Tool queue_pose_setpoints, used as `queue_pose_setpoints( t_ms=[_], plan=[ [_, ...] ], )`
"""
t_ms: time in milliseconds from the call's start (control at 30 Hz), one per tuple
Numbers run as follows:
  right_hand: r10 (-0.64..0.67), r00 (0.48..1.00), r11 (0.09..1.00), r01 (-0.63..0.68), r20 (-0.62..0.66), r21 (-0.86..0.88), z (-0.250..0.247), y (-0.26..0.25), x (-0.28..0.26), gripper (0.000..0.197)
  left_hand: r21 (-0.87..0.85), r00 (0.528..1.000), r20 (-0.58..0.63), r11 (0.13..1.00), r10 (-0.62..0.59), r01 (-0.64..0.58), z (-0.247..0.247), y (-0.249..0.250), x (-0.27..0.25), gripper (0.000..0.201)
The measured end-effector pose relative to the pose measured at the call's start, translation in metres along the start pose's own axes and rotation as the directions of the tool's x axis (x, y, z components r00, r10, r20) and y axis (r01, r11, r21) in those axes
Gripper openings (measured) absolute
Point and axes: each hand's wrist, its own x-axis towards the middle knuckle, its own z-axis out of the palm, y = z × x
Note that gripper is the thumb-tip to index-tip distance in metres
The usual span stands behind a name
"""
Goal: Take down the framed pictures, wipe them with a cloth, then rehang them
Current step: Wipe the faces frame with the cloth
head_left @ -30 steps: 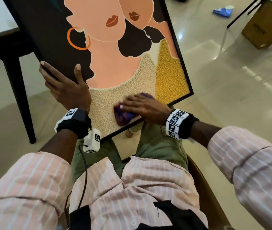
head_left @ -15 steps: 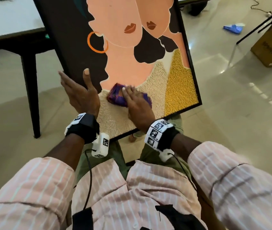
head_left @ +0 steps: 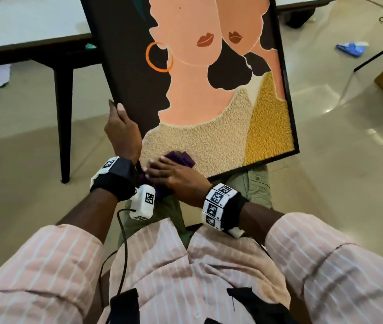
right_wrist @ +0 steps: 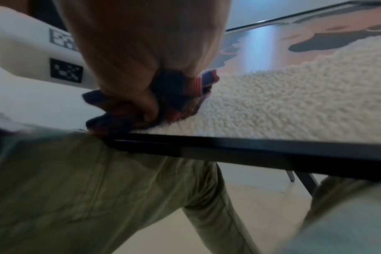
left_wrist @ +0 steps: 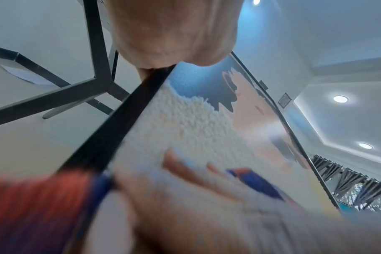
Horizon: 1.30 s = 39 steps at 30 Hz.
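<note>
Most of cloth [head_left: 182, 157] hidden under right hand [head_left: 176, 177] clutching it; left hand [head_left: 122, 134] grips framed picture [head_left: 209, 101] edge.

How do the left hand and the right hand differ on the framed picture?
The left hand grips the side edge of the framed picture; the right hand lies on its front. The left hand has no cloth; the right hand holds a purple cloth. Both touch its lower part.
</note>
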Motion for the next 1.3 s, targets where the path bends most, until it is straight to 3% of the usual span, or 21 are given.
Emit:
queue_pose_setpoints(
  t_ms=[100, 233, 333, 367, 400, 467, 533, 600, 667, 700, 767, 833, 933, 1000, 1067, 1133, 1233, 1300],
  plan=[
    [-0.092, 0.984, 0.996, 0.089, 0.152, 0.025, -0.01, 0.003, -0.014, 0.051, 0.083, 0.998, -0.013, 0.994, 0.069, -0.068, -0.002, 0.007, -0.006, 0.045],
    [-0.074, 0.96, 0.997, 0.081, 0.271, -0.014, -0.034, 0.009, -0.019, 0.049, 0.125, 0.988, -0.001, 0.981, 0.151, -0.15, -0.01, 0.009, -0.005, 0.045],
    [0.054, 0.997, 0.99, -0.061, 0.059, 0.129, -0.049, 0.018, -0.026, 0.048, 0.12, 0.983, -0.012, 0.977, 0.181, -0.178, -0.012, 0.005, 0.002, 0.048],
    [0.151, 0.986, 0.973, -0.137, -0.064, 0.187, -0.056, 0.022, -0.027, 0.05, 0.113, 0.983, -0.012, 0.977, 0.185, -0.182, -0.012, 0.001, 0.004, 0.048],
    [0.262, 0.943, 0.944, -0.206, -0.207, 0.256, -0.064, 0.025, -0.028, 0.049, 0.104, 0.981, -0.006, 0.975, 0.196, -0.194, -0.013, -0.003, 0.006, 0.048],
    [0.464, 0.773, 0.867, -0.296, -0.433, 0.401, -0.091, 0.038, -0.025, 0.045, 0.085, 0.974, 0.004, 0.97, 0.227, -0.227, -0.015, -0.007, 0.007, 0.047],
    [0.64, 0.556, 0.762, -0.373, -0.53, 0.529, -0.119, 0.062, -0.024, 0.038, 0.109, 0.973, -0.017, 0.968, 0.229, -0.225, -0.016, -0.003, 0.006, 0.046],
    [0.782, 0.36, 0.622, -0.412, -0.509, 0.666, -0.142, 0.09, -0.029, 0.034, 0.261, 0.971, -0.148, 0.955, 0.185, -0.142, -0.016, 0.008, 0.003, 0.049],
    [0.877, 0.152, 0.479, -0.358, -0.456, 0.801, -0.169, 0.122, -0.033, 0.033, 0.359, 0.929, -0.294, 0.927, 0.226, -0.112, -0.014, 0.036, 0.015, 0.051],
    [0.903, 0.05, 0.418, -0.338, -0.427, 0.843, -0.179, 0.135, -0.036, 0.032, 0.36, 0.906, -0.313, 0.918, 0.286, -0.166, -0.013, 0.051, 0.023, 0.049],
    [0.923, -0.125, 0.312, -0.31, -0.364, 0.898, -0.203, 0.165, -0.038, 0.029, 0.34, 0.853, -0.236, 0.862, 0.466, -0.377, 0.001, 0.089, 0.048, 0.042],
    [0.923, -0.213, 0.257, -0.279, -0.32, 0.925, -0.226, 0.191, -0.038, 0.025, 0.347, 0.77, -0.073, 0.74, 0.634, -0.576, 0.029, 0.138, 0.079, 0.04],
    [0.888, -0.253, 0.289, -0.341, -0.383, 0.894, -0.256, 0.224, -0.031, 0.027, 0.392, 0.629, 0.162, 0.535, 0.761, -0.748, 0.082, 0.22, 0.131, 0.051],
    [0.84, -0.273, 0.331, -0.427, -0.469, 0.841, -0.275, 0.243, -0.026, 0.029, 0.427, 0.578, 0.29, 0.437, 0.763, -0.791, 0.116, 0.272, 0.165, 0.063],
    [0.791, -0.265, 0.36, -0.528, -0.552, 0.769, -0.291, 0.258, -0.02, 0.029, 0.478, 0.609, 0.388, 0.415, 0.692, -0.775, 0.143, 0.309, 0.192, 0.076],
    [0.749, -0.224, 0.381, -0.624, -0.623, 0.682, -0.305, 0.273, -0.013, 0.03, 0.55, 0.685, 0.438, 0.429, 0.582, -0.716, 0.166, 0.334, 0.214, 0.082],
    [0.725, -0.141, 0.397, -0.714, -0.674, 0.576, -0.326, 0.295, 0.002, 0.033, 0.54, 0.792, 0.456, 0.582, 0.405, -0.608, 0.184, 0.352, 0.237, 0.082],
    [0.728, -0.126, 0.383, -0.74, -0.673, 0.552, -0.338, 0.307, 0.012, 0.032, 0.46, 0.808, 0.426, 0.671, 0.407, -0.581, 0.185, 0.354, 0.244, 0.079]
  ],
)
